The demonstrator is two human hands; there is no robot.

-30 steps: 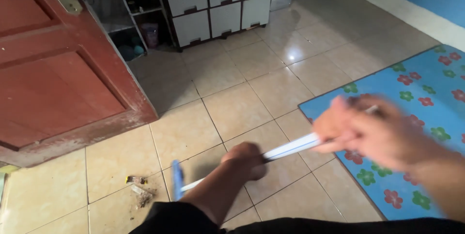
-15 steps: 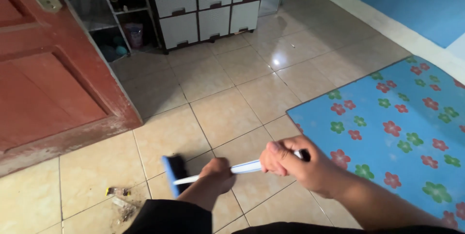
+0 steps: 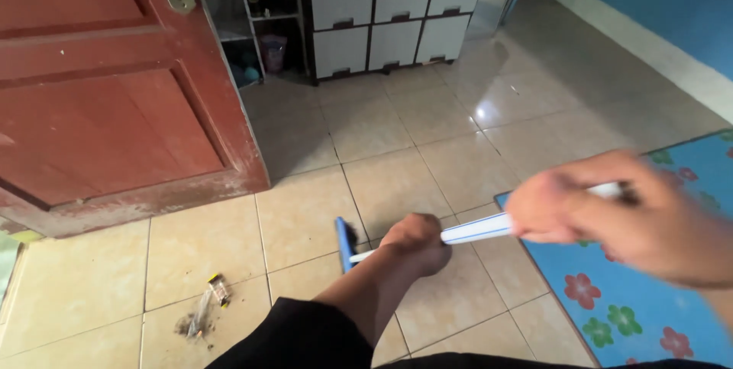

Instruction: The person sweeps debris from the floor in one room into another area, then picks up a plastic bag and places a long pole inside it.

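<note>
Blue and white broom: the handle (image 3: 477, 228) runs from right of centre down to a blue head (image 3: 345, 243) with dark bristles, resting on the tiled floor (image 3: 382, 132) at lower centre.
Head view, left hand: the left hand (image 3: 416, 243) sits at lower centre, closed in a fist round the lower handle, knuckles up; its forearm ends in a black sleeve (image 3: 294, 338) at the bottom edge.
Head view, right hand: the right hand (image 3: 603, 212) at centre right is heavily blurred; it seems to be wrapped round the upper end of the handle, fingers curled, though single fingers cannot be made out.
Hidden or cut off: the top end of the handle is lost behind the right hand; the middle of it is covered by the left fist; the right wrist runs out of the frame at lower right.
Litter: a small heap of dust and a crumpled clear wrapper (image 3: 206, 308) lie on a tile at lower left, well apart from the broom head.
Mat: a blue floral mat (image 3: 611, 308) fills the lower right corner, cut off by the frame.
Door: a red-brown wooden door (image 3: 114, 94) takes the upper left.
Containers: a white drawer cabinet (image 3: 393, 14) stands at upper centre, drawers shut, contents unseen; beside it an open shelf (image 3: 244, 25) holds dim items, too dark to tell.
</note>
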